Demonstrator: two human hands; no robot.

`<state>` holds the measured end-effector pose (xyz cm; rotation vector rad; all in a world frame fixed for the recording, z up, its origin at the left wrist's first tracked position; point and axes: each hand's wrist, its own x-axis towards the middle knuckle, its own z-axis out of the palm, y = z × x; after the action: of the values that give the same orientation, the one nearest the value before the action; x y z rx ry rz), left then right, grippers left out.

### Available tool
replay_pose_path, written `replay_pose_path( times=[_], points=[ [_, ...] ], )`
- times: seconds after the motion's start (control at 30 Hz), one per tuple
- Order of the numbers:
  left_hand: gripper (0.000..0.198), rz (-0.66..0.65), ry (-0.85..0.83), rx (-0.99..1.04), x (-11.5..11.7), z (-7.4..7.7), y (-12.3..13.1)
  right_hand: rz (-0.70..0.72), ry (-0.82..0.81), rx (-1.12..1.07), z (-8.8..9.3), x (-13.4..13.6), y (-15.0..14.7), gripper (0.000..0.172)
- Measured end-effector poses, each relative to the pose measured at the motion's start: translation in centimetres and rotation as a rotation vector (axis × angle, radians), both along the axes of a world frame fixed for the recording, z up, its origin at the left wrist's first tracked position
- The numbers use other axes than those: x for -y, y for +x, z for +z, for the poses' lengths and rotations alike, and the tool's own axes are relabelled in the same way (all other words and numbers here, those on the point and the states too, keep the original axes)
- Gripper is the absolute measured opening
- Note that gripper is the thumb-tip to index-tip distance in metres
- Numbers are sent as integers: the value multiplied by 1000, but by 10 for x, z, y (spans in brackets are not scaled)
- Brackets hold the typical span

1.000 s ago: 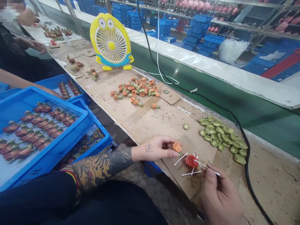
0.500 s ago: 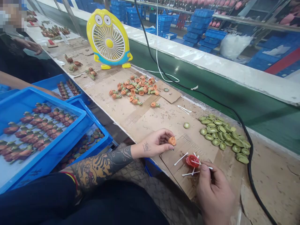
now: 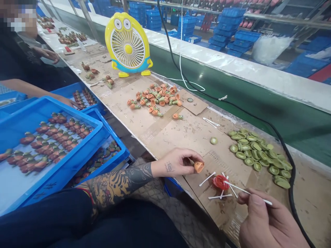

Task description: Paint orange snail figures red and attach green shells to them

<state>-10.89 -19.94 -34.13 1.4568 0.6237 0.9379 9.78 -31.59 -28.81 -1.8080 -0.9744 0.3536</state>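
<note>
My left hand (image 3: 176, 162) pinches a small orange cone-shaped piece (image 3: 198, 166) just above the cardboard-covered bench. My right hand (image 3: 266, 220) grips a white cotton swab (image 3: 248, 191) whose tip rests in a small red cap (image 3: 220, 182) of red stuff. A few more swabs (image 3: 216, 197) lie around the cap. A heap of green ring-shaped pieces (image 3: 258, 155) lies to the right, and one single green ring (image 3: 213, 140) sits apart. Farther back is a pile of orange-and-green pieces (image 3: 157, 97).
Blue trays (image 3: 54, 172) of finished red-and-green figures stand at my left. A yellow desk fan (image 3: 128, 44) stands at the back, its black cable (image 3: 258, 120) running along the bench's right edge. Another person (image 3: 28, 51) sits farther left along the bench.
My left hand has shifted slightly down and right with the orange piece. My right hand has drawn back toward me, with the swab tip still at the red cap. The view moved a little.
</note>
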Motion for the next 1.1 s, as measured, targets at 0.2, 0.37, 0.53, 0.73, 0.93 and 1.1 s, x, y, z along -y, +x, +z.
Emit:
replay_pose_path(
  times=[0.2, 0.37, 0.53, 0.73, 0.93, 1.1],
  points=[
    [23, 3, 104, -39, 1, -1, -1, 207, 42, -187, 5, -9, -17, 44],
    [25, 8, 162, -57, 0, -2, -1, 257, -34, -185, -6, -17, -23, 48],
    [26, 5, 207, -72, 1, -3, -1, 301, -27, -124, -7, -21, -26, 48],
    [29, -32, 256, -102, 0, 1, -4, 267, -50, -42, -6, -20, -21, 44],
    [32, -84, 269, -116, -1, 4, -7, 248, -12, 8, -5, -21, -21, 41],
    [34, -98, 339, -101, -3, 9, -9, 256, 87, 2, 1, -17, -24, 33]
  ],
)
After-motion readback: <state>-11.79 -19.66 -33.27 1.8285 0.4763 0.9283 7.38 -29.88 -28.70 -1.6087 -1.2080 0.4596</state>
